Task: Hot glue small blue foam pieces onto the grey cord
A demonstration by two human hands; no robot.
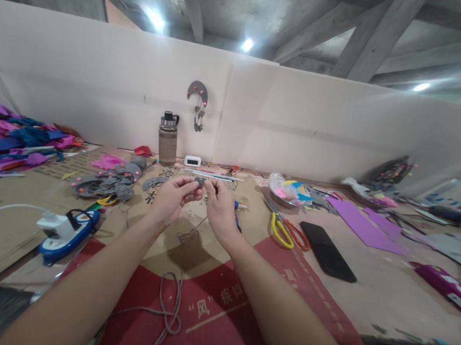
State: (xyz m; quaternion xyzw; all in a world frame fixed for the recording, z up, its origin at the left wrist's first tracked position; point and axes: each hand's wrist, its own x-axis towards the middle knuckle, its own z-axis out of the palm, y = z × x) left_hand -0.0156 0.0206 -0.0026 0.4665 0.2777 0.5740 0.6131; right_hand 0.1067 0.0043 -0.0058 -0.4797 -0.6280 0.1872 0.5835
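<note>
Above the middle of the table, my left hand (177, 196) and my right hand (219, 207) meet, fingertips pinched together. Between them is a small dark grey piece (201, 181), perhaps felt; its exact shape is too small to make out. Below the hands a thin grey cord (178, 294) lies looped on the red and tan printed sheet (222, 307). A grey crescent piece (154, 182) rests just beyond my left hand. Partly hidden by my right wrist is a blue and white object (238, 207).
Scissors (285, 230) and a black phone (327, 251) lie at right, near purple sheets (363, 225). A blue power strip (68, 238) and a pile of grey felt pieces (108, 181) are at left. A bottle (167, 142) stands by the white partition (315, 125), where a crescent ornament (199, 95) hangs.
</note>
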